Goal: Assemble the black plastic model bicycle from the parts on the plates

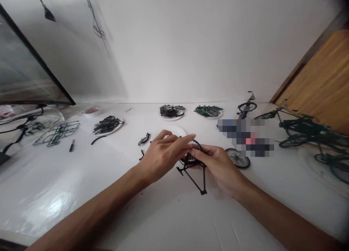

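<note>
Both hands meet over a black model bicycle frame [195,180] with a small spoked wheel [195,145] at its upper end. My left hand [163,152] is closed at the wheel, its fingertips pinching near the rim and spokes. From the other side, my right hand [218,162] grips the frame and wheel, thumb in front and fingers behind. The frame's narrow end points down toward me. Fingers hide part of the wheel and where it joins the frame. Another spoked wheel [237,158] lies on the table just right of my right hand.
Paper plates hold black parts [109,124], more black parts [169,111] and green parts [208,111]. At left lie green wire frames [57,132], a screwdriver [72,145] and a curved black strip [98,139]. Assembled model bicycles [300,125] stand at right, beside a blurred patch.
</note>
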The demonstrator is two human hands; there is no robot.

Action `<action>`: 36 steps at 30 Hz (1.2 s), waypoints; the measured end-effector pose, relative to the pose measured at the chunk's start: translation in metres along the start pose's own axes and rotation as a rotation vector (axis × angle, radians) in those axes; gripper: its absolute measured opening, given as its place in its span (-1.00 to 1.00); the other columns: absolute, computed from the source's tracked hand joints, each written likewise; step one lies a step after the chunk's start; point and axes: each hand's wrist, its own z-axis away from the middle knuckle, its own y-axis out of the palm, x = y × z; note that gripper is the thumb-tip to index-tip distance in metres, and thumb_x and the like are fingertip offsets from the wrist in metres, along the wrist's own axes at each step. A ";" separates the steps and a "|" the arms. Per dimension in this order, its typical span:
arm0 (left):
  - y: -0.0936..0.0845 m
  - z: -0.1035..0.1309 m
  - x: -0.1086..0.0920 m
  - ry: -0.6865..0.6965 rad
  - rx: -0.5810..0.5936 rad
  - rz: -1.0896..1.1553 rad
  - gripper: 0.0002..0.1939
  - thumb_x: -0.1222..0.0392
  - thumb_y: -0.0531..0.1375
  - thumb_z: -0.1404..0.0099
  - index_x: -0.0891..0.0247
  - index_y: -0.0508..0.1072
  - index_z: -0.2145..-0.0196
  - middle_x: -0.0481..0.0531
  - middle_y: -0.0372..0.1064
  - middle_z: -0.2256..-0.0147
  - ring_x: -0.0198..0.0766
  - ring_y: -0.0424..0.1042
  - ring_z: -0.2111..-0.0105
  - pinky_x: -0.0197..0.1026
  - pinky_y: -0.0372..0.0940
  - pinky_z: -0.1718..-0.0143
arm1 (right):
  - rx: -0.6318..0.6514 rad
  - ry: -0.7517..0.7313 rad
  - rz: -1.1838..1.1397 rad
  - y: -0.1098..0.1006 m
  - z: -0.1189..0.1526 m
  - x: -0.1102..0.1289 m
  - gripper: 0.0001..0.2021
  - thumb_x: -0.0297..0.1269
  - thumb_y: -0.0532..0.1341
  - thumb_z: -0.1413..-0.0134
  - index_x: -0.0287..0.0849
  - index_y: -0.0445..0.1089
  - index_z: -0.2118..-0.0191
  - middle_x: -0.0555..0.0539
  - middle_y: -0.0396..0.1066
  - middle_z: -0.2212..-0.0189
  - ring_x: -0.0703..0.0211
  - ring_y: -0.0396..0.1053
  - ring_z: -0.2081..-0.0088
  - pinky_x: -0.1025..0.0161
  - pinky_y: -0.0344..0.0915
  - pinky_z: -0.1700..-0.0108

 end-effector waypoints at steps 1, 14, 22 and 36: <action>0.000 0.000 0.000 -0.015 -0.004 0.021 -0.53 0.29 0.17 -0.45 0.08 0.16 -0.23 -0.03 0.61 0.15 -0.26 0.54 0.23 -0.07 0.24 0.05 | 0.001 0.004 -0.003 0.000 0.000 -0.001 -0.81 -0.18 0.35 -0.09 -0.14 0.62 0.22 -0.10 0.60 0.25 0.13 0.54 0.18 0.19 0.54 0.16; -0.005 -0.008 -0.011 -0.484 0.038 0.375 -0.32 0.33 0.33 -0.28 0.12 0.20 -0.28 -0.04 0.63 0.25 -0.17 0.54 0.16 0.05 0.28 -0.12 | 0.006 0.044 -0.027 -0.002 0.000 -0.004 -0.82 -0.20 0.35 -0.09 -0.14 0.61 0.21 -0.11 0.57 0.25 0.12 0.52 0.19 0.15 0.55 0.18; -0.003 -0.006 -0.012 -0.480 0.028 0.410 -0.32 0.37 0.30 -0.29 0.13 0.20 -0.29 -0.03 0.62 0.24 -0.19 0.56 0.16 0.05 0.30 -0.15 | 0.017 0.059 -0.036 -0.003 -0.002 -0.006 -0.80 -0.20 0.34 -0.08 -0.14 0.61 0.19 -0.13 0.59 0.23 0.09 0.54 0.20 0.13 0.54 0.19; -0.005 -0.010 -0.013 -0.683 0.036 0.628 -0.54 0.23 0.34 -0.27 0.22 0.41 -0.11 0.03 0.63 0.25 -0.14 0.58 0.16 -0.04 0.42 0.00 | 0.035 0.046 -0.036 -0.003 -0.001 -0.006 -0.80 -0.22 0.31 -0.12 -0.14 0.60 0.17 -0.11 0.59 0.21 0.11 0.53 0.17 0.16 0.53 0.18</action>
